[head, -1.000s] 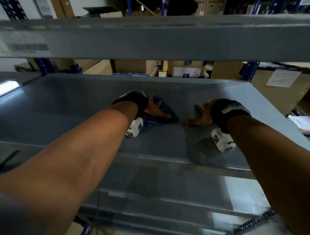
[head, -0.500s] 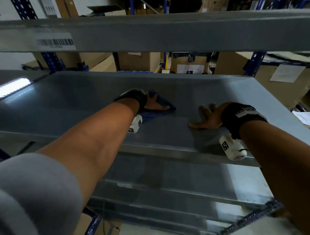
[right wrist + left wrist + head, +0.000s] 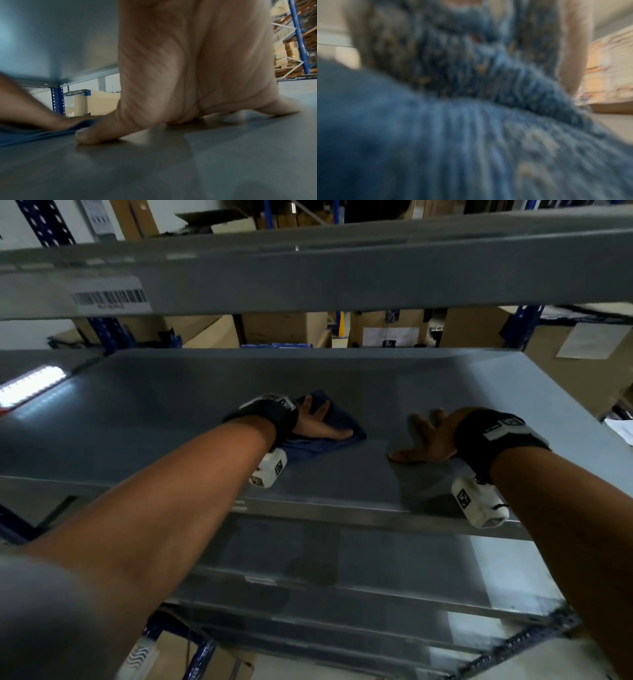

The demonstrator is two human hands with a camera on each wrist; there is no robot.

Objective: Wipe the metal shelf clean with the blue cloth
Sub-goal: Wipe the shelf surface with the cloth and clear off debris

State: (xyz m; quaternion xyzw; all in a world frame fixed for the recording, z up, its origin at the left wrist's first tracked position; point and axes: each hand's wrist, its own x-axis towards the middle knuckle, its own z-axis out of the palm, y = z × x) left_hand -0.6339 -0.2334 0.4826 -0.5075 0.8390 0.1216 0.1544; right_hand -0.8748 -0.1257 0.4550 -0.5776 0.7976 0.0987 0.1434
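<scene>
The grey metal shelf (image 3: 479,392) spans the head view, and its surface (image 3: 171,169) fills the bottom of the right wrist view. The blue cloth (image 3: 352,429) lies near its middle under my left hand (image 3: 322,422), which presses flat on it with fingers spread. In the left wrist view the cloth (image 3: 453,142) is a blurred blue mass. My right hand (image 3: 424,440) rests on bare shelf to the right of the cloth, fingers splayed and straight. From the right wrist I see the right hand (image 3: 197,81) braced on the shelf, with the cloth (image 3: 34,135) at the left.
An upper shelf beam (image 3: 308,278) with a barcode label (image 3: 109,299) crosses overhead. Lower shelves (image 3: 376,570) sit below the front edge. Cardboard boxes (image 3: 284,326) and blue rack posts (image 3: 517,326) stand behind. A light's reflection (image 3: 30,385) shows at the left end.
My left hand has slid the cloth slightly away from me and left across the shelf. The right hand has shifted a little to the right, still flat on the shelf.
</scene>
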